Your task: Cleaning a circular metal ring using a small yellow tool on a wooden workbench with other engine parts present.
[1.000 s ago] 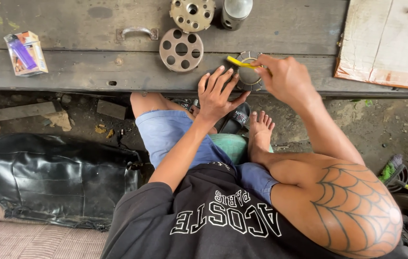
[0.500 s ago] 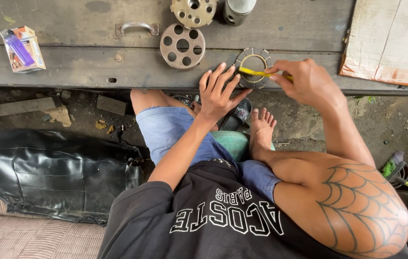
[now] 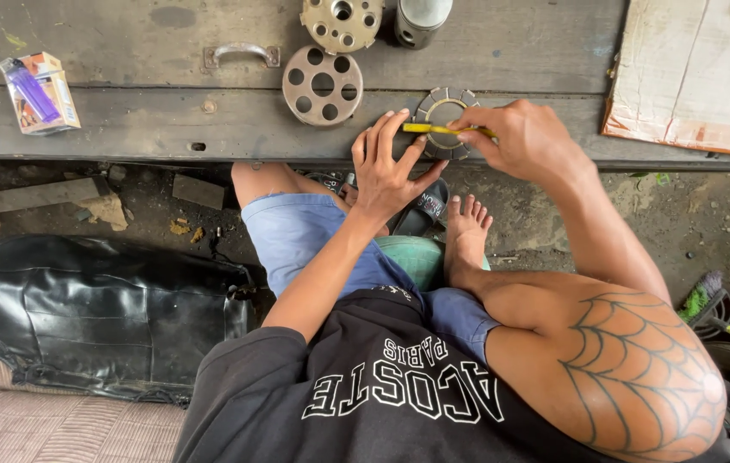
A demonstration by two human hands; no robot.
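A toothed metal ring [image 3: 442,101] lies near the front edge of a dark wooden board [image 3: 168,129]. My left hand [image 3: 389,165] rests on the board beside the ring, fingers spread, thumb against the ring's lower edge. My right hand [image 3: 523,137] pinches a thin yellow tool [image 3: 433,129] and lays it across the ring. Two round metal discs with holes sit further back: one [image 3: 323,84] just left of the ring, another [image 3: 342,21] at the top edge.
A grey cylinder [image 3: 420,19] stands at the top. A small box with a purple lighter [image 3: 37,93] lies at the left. A metal handle [image 3: 240,53] is fixed to the board. Cardboard [image 3: 699,77] lies right. A black seat cover [image 3: 99,313] lies on the ground.
My right hand has drawn the yellow tool rightward across the ring. My left hand has shifted slightly along the ring's edge and stays spread on the board.
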